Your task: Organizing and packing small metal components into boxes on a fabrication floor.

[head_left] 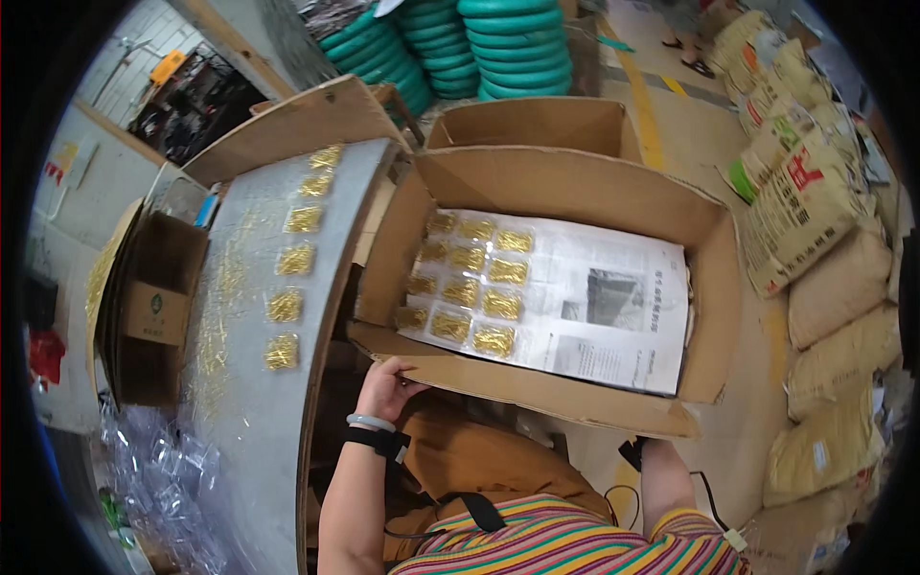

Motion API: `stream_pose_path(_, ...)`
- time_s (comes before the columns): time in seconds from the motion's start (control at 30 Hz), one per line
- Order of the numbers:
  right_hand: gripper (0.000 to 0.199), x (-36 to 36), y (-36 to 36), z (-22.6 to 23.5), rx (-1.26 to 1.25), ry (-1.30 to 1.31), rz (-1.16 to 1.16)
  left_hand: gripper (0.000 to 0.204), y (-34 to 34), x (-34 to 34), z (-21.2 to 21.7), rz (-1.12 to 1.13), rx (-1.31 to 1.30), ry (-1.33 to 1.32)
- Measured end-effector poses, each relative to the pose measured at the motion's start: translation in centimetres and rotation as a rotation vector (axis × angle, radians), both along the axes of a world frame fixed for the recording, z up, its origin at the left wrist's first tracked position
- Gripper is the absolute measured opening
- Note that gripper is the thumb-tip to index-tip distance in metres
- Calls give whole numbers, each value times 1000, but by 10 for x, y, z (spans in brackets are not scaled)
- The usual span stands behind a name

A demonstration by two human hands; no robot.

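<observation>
Looking down from my head, I have my left hand (388,383) at the near left corner of a big open carton (522,388), grasping its cardboard edge. My right forearm (668,484) reaches up to the carton's near side, but the hand itself is hidden there, so I cannot tell whether it grips anything.

Inside the carton a printed newspaper (594,278) lies flat. Twelve clear packets (461,291) of thin gold-coloured pieces sit toward its left side, in three columns of four; the leftmost column is partly in shadow. The right part of the paper carries only its print and pictures.

To my left is a grey counter (249,431). Six more packets (295,259) of the same gold pieces lie on it in one line running away from me, with loose gold pieces (218,302) scattered to their left. Crumpled clear plastic (163,479) is heaped at the counter's near left. Beyond the loose pieces stands a smaller brown box (156,314), its inside dark. Another brown box (537,125) shows behind the big carton; its bottom is out of my sight. Full sacks (805,211) are piled along the right.
</observation>
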State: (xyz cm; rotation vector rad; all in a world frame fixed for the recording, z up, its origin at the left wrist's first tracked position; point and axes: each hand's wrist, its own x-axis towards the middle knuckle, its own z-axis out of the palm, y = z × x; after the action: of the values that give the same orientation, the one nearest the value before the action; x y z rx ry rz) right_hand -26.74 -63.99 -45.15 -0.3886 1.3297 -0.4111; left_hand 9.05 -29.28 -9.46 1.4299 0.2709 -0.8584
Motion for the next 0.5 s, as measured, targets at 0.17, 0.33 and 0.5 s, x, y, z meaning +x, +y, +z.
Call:
stream_pose_path(0.17, 75, 10, -3, 5, 5, -7, -10, 24, 4, -3, -3, 3, 0, -3)
stream_pose_path(0.33, 75, 8, 5, 9, 18, -27, -27, 24, -3, 14, 5, -15, 3, 5)
stream_pose_path(0.5, 75, 5, -1, 5, -14, -14, -6, 14, -11, 22, 2, -25, 51, 35)
